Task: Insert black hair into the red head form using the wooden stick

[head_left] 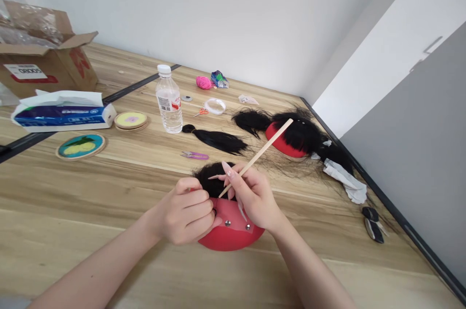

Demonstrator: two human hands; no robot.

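Note:
A red dome-shaped form rests on the table in front of me, with black hair on its far side. A translucent patch is fixed to the form by silver round-headed pins. My left hand is closed against the form's left side; a bit of something dark shows by its fingers, but what they pinch is hidden. In my right hand is a thin pale wooden stick, gripped like a pen. Its lower end points down at the hair and patch edge.
Beyond my hands lie purple thread snips, a tied black hair bundle and a water bottle. A second red form with black hair sits right. Tissues, embroidery hoops and a carton stand left.

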